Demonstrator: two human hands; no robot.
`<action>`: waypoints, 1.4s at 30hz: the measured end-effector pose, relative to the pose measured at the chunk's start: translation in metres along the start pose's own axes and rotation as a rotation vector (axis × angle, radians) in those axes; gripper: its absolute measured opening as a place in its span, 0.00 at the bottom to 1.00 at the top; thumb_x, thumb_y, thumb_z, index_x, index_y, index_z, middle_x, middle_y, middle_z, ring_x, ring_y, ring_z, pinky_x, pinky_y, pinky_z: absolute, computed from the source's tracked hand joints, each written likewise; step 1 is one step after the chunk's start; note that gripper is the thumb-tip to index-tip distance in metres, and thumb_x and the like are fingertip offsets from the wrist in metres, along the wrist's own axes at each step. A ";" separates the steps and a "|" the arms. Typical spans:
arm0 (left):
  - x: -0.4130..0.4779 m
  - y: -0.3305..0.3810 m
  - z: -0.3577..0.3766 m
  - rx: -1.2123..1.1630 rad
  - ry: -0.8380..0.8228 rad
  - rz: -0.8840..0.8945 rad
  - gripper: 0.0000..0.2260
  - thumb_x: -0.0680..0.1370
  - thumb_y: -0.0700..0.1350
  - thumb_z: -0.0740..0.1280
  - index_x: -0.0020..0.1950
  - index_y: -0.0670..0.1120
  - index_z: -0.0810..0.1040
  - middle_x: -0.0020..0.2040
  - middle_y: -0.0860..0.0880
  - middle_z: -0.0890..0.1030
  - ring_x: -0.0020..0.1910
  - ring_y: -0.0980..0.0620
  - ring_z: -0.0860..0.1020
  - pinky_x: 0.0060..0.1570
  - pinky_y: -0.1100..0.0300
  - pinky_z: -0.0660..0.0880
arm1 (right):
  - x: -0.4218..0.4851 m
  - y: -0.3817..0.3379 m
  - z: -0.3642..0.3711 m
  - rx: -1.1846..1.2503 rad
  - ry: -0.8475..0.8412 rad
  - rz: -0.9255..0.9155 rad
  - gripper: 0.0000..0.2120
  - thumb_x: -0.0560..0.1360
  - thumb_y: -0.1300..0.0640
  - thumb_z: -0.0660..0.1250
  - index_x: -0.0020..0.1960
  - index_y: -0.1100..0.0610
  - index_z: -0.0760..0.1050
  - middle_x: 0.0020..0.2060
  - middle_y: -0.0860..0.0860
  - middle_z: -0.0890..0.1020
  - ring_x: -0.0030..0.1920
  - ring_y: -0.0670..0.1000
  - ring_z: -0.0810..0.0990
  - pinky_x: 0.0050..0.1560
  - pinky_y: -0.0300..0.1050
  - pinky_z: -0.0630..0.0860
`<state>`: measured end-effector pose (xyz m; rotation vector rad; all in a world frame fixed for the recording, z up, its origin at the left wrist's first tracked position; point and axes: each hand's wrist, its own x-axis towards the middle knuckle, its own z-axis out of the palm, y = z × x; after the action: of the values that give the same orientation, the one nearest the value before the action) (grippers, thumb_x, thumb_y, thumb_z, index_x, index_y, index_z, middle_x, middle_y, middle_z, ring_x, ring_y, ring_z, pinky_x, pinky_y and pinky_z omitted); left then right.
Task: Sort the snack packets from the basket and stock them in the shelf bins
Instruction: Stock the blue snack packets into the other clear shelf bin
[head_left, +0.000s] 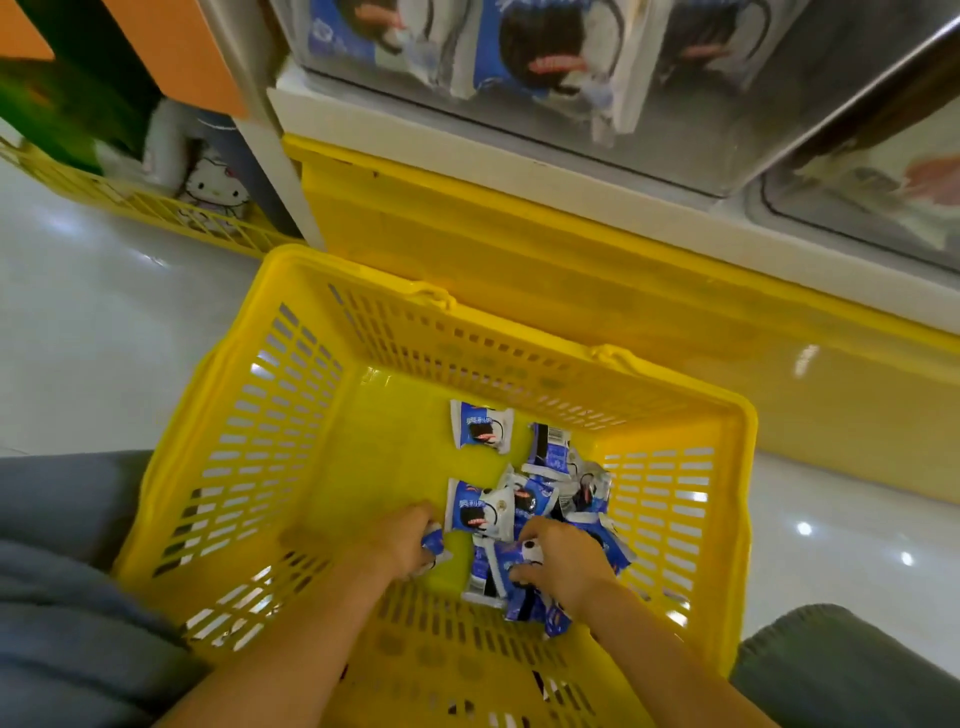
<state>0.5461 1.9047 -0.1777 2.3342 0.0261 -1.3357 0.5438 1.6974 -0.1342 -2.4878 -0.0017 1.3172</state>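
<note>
Deep in the basket (249, 415), both hands (402, 540) (563, 564) grip packets (434, 544).

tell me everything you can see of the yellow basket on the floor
The yellow basket looks like plastic: rectangular, open-topped, slotted walls, solid bottom. It stands upright on the pale floor before the yellow shelf base. Blue-and-white snack packets lie in its right half, where the left hand and right hand each grip some.

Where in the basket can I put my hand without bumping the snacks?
The basket floor is bare on the left, between the slotted wall and the packets, and along the far wall. The near right is crowded: packets pile there, and the left hand and right hand grip some.
</note>
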 end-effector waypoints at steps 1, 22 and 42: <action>-0.002 0.002 -0.004 -0.041 0.035 -0.014 0.16 0.75 0.44 0.68 0.61 0.43 0.70 0.61 0.46 0.76 0.57 0.49 0.75 0.52 0.60 0.71 | -0.001 -0.002 -0.005 0.068 0.023 0.028 0.22 0.72 0.47 0.70 0.63 0.52 0.71 0.61 0.52 0.77 0.53 0.53 0.79 0.47 0.43 0.73; -0.134 0.130 -0.096 -1.369 0.019 0.237 0.04 0.77 0.39 0.61 0.45 0.42 0.74 0.32 0.47 0.82 0.30 0.51 0.81 0.30 0.59 0.78 | -0.107 -0.062 -0.117 0.982 0.752 -0.209 0.09 0.74 0.49 0.68 0.49 0.54 0.77 0.44 0.45 0.81 0.48 0.45 0.79 0.46 0.33 0.75; -0.234 0.132 -0.270 -0.673 0.693 0.648 0.21 0.75 0.43 0.69 0.66 0.45 0.70 0.50 0.56 0.73 0.48 0.61 0.72 0.45 0.69 0.68 | -0.217 -0.175 -0.333 0.062 1.313 -0.508 0.15 0.73 0.55 0.70 0.59 0.56 0.77 0.49 0.46 0.80 0.48 0.43 0.77 0.45 0.20 0.67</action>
<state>0.6726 1.9377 0.1799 1.8467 -0.0552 -0.1297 0.7138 1.7359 0.2639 -2.5457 -0.2517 -0.5759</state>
